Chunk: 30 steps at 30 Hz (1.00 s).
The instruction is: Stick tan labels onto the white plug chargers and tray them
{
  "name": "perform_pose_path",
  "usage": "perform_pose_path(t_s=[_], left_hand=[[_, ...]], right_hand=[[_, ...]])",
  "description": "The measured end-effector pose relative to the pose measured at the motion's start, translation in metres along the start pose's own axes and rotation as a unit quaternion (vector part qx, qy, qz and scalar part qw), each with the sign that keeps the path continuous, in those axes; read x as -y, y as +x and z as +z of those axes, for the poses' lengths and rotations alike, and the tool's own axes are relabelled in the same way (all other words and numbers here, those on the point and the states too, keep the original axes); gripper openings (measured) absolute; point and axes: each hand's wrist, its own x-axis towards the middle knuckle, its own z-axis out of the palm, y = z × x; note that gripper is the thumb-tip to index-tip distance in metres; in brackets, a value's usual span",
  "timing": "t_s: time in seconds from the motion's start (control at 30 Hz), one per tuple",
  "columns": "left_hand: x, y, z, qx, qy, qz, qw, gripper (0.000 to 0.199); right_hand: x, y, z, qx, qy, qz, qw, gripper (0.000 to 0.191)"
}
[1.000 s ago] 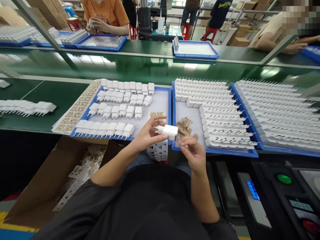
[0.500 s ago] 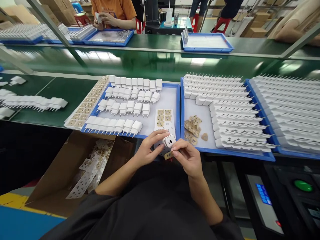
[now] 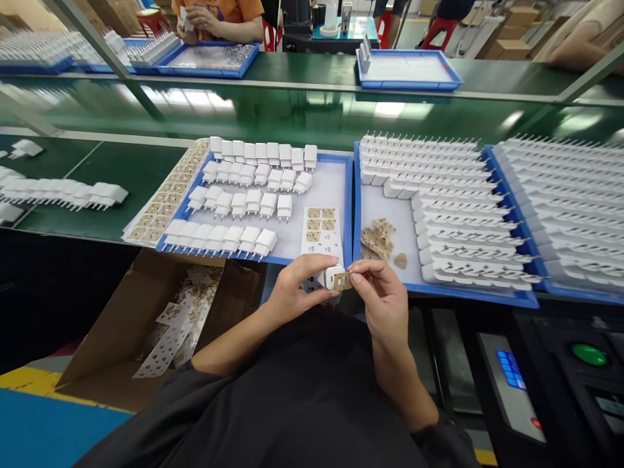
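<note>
Head view shows me the left hand (image 3: 298,283) with thumb and fingers closed around a white plastic plug charger (image 3: 330,277), its end face turned toward the right hand (image 3: 383,289). That right hand pinches a small tan sticker with cut-outs (image 3: 343,281) between thumb and forefinger, right at the charger's end face; whether they touch all along, I cannot tell. Both hands are just in front of two blue-rimmed trays. On the left blue-rimmed tray (image 3: 334,182) I see four rows of white two-pin plugs (image 3: 238,206) and, near its right side, a white printed backing sheet (image 3: 318,242) bearing tan stickers; its dark marks are too small for me to read. Crumpled tan paper scraps (image 3: 377,239) lie in the right blue-rimmed tray (image 3: 392,211), beside tightly packed white plugs (image 3: 458,218). Down at my right, a blue-lit display (image 3: 511,369) carries characters I cannot make out, near a round green button (image 3: 589,354). Beyond the green belt (image 3: 273,117), a person in an orange top (image 3: 238,12) holds a small white piece; the shirt's print is illegible.
</note>
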Motion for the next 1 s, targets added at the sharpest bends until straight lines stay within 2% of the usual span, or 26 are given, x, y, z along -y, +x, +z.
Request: perform_pose_path(t_s=[0.63, 0.8, 1.0], left_hand=[[-0.001, 0.001, 0.002, -0.008, -0.006, -0.003, 1.000, 0.044], [-0.001, 0.000, 0.002, -0.007, -0.008, -0.004, 1.000, 0.046], [-0.001, 0.000, 0.003, -0.015, 0.004, 0.002, 1.000, 0.043]], right_hand=[[0.003, -0.001, 0.006, 0.002, -0.028, 0.009, 1.000, 0.005], [0.004, -0.002, 0.007, 0.002, -0.040, -0.004, 0.999, 0.003], [0.002, -0.004, 0.011, -0.015, -0.086, -0.054, 0.995, 0.003]])
